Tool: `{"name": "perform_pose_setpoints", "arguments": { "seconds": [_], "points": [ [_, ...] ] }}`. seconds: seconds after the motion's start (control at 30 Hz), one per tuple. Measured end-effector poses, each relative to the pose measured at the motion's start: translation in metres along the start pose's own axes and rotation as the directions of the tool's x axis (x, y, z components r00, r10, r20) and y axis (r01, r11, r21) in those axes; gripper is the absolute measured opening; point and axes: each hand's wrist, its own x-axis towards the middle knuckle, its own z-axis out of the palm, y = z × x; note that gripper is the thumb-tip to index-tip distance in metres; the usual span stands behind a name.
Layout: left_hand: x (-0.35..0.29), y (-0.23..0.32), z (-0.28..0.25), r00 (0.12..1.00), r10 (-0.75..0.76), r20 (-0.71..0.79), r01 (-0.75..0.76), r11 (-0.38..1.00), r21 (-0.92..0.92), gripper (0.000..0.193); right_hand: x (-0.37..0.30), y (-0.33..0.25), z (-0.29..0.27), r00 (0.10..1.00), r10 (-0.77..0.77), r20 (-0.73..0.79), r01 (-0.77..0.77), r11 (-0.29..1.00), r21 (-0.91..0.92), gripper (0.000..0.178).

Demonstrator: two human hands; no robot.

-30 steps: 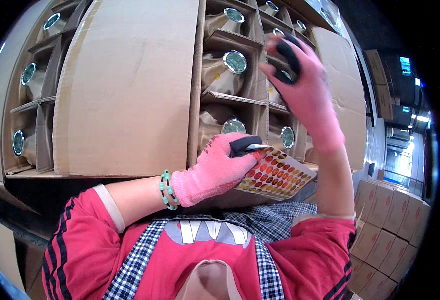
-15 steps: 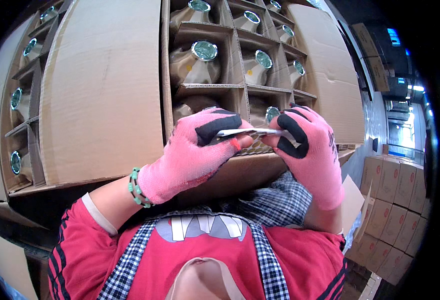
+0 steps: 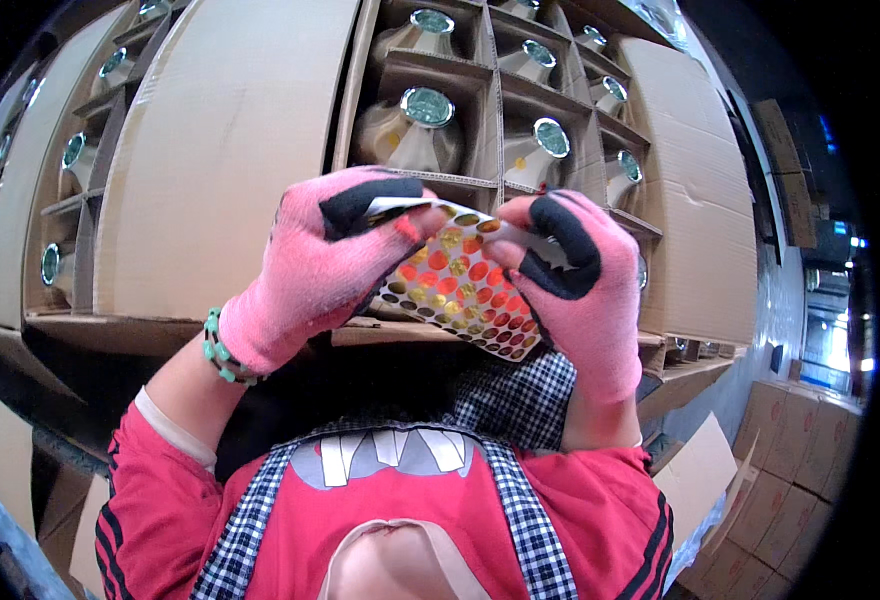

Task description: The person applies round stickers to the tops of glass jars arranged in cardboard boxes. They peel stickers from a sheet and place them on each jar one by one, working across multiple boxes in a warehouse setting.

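Note:
A sheet of round gold stickers (image 3: 462, 283), some reflecting red, hangs between my hands with its dotted face toward me. My left hand (image 3: 320, 262), in a pink glove with black-wrapped and bare fingertips, pinches its upper left part. Gloved likewise, my right hand (image 3: 582, 275) closes thumb and finger on the sheet's upper right edge. Just beyond them, a glass bottle (image 3: 410, 143) with a wide pale-green mouth stands in a divided carton (image 3: 480, 70). A small yellow dot shows on it and on the bottle (image 3: 537, 160) to its right.
Another divided carton of bottles (image 3: 72, 165) is at the left, beside a raised cardboard flap (image 3: 225, 160). The right flap (image 3: 695, 180) folds outward. Stacked brown cartons (image 3: 795, 450) stand at the lower right, near a loose cardboard piece (image 3: 695, 465).
Both hands have moved left and a little toward me. The sheet, edge-on before, now tilts so its gold dots show. The cartons have shifted slightly right in view.

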Motion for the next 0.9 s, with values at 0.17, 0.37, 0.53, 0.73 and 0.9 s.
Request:
{"name": "perform_pose_setpoints", "arguments": {
  "seconds": [0.17,0.37,0.53,0.73,0.9],
  "points": [
    [0.006,-0.003,0.018,0.997,-0.064,-0.042,0.063,0.998,-0.024,0.018,-0.003,0.017,-0.007,0.986,-0.149,-0.079,0.143,0.986,-0.081,0.019],
    [0.013,-0.009,0.041,0.999,-0.045,-0.018,0.045,0.999,-0.012,0.02,-0.011,0.04,-0.018,0.951,-0.276,-0.14,0.258,0.957,-0.132,0.021],
    [0.016,-0.011,0.051,0.997,-0.077,-0.03,0.076,0.997,-0.022,0.021,-0.014,0.051,-0.019,0.942,-0.296,-0.16,0.269,0.948,-0.173,0.021],
    [0.016,-0.012,0.055,0.996,-0.077,-0.033,0.074,0.993,-0.089,0.018,-0.013,0.048,-0.02,0.944,-0.285,-0.168,0.262,0.954,-0.145,0.015],
    [0.03,-0.016,0.032,0.998,-0.006,-0.057,0.009,0.999,0.04,0.017,-0.004,0.052,-0.033,0.941,-0.201,-0.271,0.241,0.962,0.125,0.014]
  ]
}}
